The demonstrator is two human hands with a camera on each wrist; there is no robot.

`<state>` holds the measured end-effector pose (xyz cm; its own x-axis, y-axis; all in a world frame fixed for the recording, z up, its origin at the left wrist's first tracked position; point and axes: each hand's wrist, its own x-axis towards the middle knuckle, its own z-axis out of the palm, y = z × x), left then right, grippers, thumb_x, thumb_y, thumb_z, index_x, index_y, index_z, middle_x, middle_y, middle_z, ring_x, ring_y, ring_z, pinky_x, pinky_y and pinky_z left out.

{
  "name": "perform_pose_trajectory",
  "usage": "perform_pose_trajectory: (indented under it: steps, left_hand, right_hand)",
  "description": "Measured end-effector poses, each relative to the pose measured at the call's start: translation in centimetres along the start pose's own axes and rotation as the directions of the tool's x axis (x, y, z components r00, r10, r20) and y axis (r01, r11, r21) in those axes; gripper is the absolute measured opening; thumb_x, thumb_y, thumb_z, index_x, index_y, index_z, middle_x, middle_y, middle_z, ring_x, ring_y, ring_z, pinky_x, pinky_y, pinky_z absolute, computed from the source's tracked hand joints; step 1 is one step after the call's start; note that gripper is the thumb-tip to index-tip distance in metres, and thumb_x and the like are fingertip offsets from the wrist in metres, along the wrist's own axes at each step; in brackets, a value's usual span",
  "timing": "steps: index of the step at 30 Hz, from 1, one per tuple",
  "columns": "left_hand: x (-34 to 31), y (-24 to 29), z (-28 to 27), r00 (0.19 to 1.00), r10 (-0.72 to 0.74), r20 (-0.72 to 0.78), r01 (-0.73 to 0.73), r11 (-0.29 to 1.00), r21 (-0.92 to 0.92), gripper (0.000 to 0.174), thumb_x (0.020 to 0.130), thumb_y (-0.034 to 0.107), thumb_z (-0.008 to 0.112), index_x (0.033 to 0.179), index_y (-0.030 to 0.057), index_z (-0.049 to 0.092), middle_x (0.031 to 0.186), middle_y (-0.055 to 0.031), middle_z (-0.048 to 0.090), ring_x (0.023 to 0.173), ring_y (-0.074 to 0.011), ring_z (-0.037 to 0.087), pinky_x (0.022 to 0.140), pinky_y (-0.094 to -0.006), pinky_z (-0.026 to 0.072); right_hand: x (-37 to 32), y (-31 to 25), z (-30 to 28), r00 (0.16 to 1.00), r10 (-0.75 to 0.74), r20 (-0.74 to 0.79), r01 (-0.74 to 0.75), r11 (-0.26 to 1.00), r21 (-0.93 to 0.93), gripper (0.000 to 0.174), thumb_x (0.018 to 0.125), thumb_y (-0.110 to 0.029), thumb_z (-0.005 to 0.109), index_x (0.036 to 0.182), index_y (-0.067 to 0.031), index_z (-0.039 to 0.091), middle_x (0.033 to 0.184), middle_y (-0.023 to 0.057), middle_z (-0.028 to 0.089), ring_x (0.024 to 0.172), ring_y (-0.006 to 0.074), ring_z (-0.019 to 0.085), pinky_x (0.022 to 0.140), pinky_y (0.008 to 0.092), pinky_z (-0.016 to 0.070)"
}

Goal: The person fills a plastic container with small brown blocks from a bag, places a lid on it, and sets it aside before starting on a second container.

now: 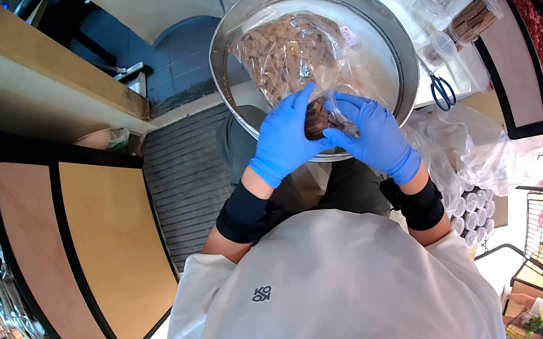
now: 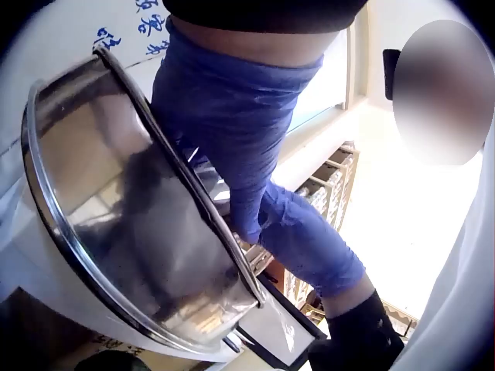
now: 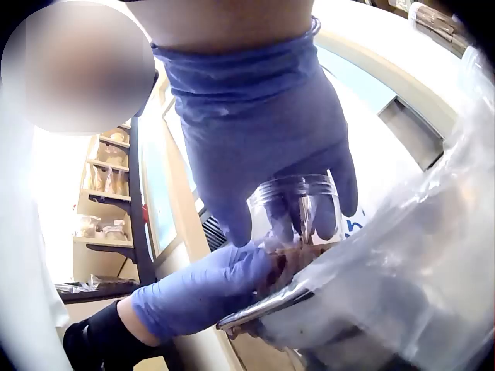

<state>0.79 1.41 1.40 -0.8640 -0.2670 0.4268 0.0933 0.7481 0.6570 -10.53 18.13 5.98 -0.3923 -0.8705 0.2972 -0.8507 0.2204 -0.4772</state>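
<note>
Over the near rim of the steel bowl (image 1: 221, 41), two gloved hands wrap one clear jar (image 1: 317, 118)

At that near edge, close against the person's body, the left hand (image 1: 284, 140) and the right hand (image 1: 375, 136) meet, both in blue gloves with black bands at the wrists. Their fingers curl round the clear jar from either side, so the hands are together and clamped on it. The right wrist view shows it best: the right hand's fingers wrap the jar's upper part from above, the left hand cups the lower part from beneath, and brown pieces sit inside the jar. The jar is just above the bowl's rim and partly hidden by the gloves in the head view; whether it touches the rim I cannot tell.

Inside the steel bowl lies a clear plastic bag (image 1: 291, 51) full of brown pieces, its loose end reaching toward the hands. A white surface (image 1: 402, 4) shows at the bowl's right side. On it lie blue-handled scissors (image 1: 443, 90), and beyond them stand lidded tubs (image 1: 472, 17), one filled with brown pieces. Crumpled clear plastic (image 1: 471, 139) is heaped just beside the right forearm, with a stack of small clear containers (image 1: 470, 208) below it. A grey ribbed mat (image 1: 183, 177) covers the floor under the bowl's left side
</note>
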Motion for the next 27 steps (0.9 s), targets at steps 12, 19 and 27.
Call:
perform_pose_trajectory:
  steps: [12, 19, 27]
  left_hand:
    - [0.0, -1.3, 0.0, 0.982, -0.098, 0.162, 0.069, 0.982, 0.174, 0.077, 0.071, 0.046, 0.082, 0.129, 0.0038, 0.055, 0.107, -0.0154, 0.066, 0.097, -0.0334, 0.065, 0.083, -0.0425, 0.0526]
    - [0.4, -1.2, -0.1, 0.984, -0.076, 0.161, 0.053, 0.988, 0.143, 0.072, 0.069, 0.045, 0.082, 0.123, 0.0051, 0.056, 0.102, -0.0144, 0.066, 0.093, -0.0337, 0.066, 0.081, -0.0430, 0.0528]
    - [0.7, -1.1, 0.3, 0.991, -0.025, 0.134, 0.020, 0.999, 0.042, 0.081, 0.069, 0.042, 0.085, 0.134, 0.0067, 0.051, 0.109, -0.0170, 0.066, 0.099, -0.0344, 0.065, 0.087, -0.0423, 0.0523]
  right_hand:
    - [1.6, -0.6, -2.5, 0.980, 0.030, 0.195, -0.060, 0.987, 0.151, 0.068, 0.079, -0.028, 0.082, 0.135, 0.0000, 0.054, 0.125, 0.0231, 0.062, 0.114, 0.0390, 0.061, 0.099, 0.0408, 0.0473]
    - [1.6, 0.3, -1.0, 0.988, 0.150, -0.028, -0.143, 0.974, 0.176, 0.055, 0.078, -0.032, 0.082, 0.118, -0.0002, 0.062, 0.105, 0.0205, 0.069, 0.096, 0.0375, 0.067, 0.086, 0.0417, 0.0522]
    - [1.7, -1.3, -2.5, 0.995, -0.006, 0.095, 0.000, 0.999, 0.055, 0.054, 0.079, -0.037, 0.080, 0.117, -0.0029, 0.064, 0.099, 0.0176, 0.069, 0.095, 0.0360, 0.067, 0.086, 0.0423, 0.0522]
